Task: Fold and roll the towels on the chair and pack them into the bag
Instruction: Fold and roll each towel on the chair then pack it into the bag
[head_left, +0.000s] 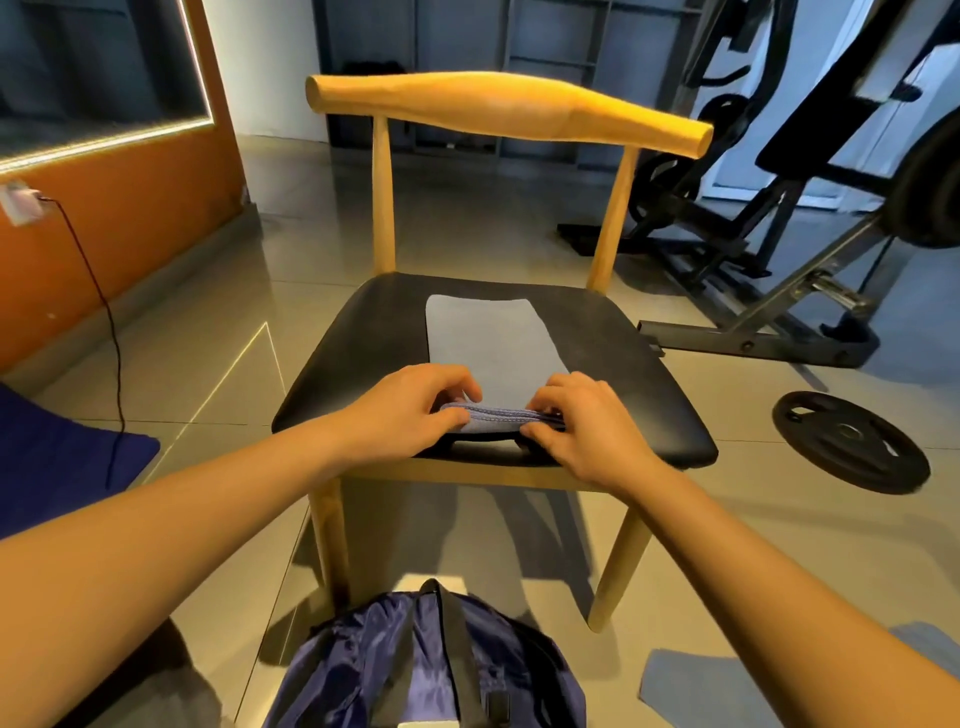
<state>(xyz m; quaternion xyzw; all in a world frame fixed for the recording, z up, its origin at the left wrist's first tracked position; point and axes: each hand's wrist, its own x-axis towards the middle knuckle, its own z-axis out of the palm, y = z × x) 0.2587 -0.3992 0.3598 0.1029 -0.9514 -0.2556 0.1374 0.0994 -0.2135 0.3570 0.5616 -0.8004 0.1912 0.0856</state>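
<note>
Left hand (415, 402), fingers curled, pinches the near left corner of a long, narrow-folded grey-blue cloth towel (488, 343), thumb against the stitched hem. Right hand (582, 421) grips the same near end at its right corner, fingers likewise curled over it. Between the two hands the hem stands raised off the seat, its stitched edge facing the person. The rest of the towel lies flat, running away from the person down the middle of the black padded seat (623, 374) of a pale wooden chair (509, 109) with a rounded top rail. In front of the chair, on the grey tiled floor (311, 249), sits a glossy navy-blue fabric bag (363, 660) with a black strap across its top, close to the person. A second grey-blue cloth (691, 686) lies flat on the floor at lower right, partly hidden by the right forearm. Farther right: a round black weight plate (852, 441) on the floor, a dark steel gym machine (779, 208) behind it. Left: an orange wall (130, 218), a black cable (98, 291) hanging from a socket, a dark blue mat (52, 457) at its foot.
</note>
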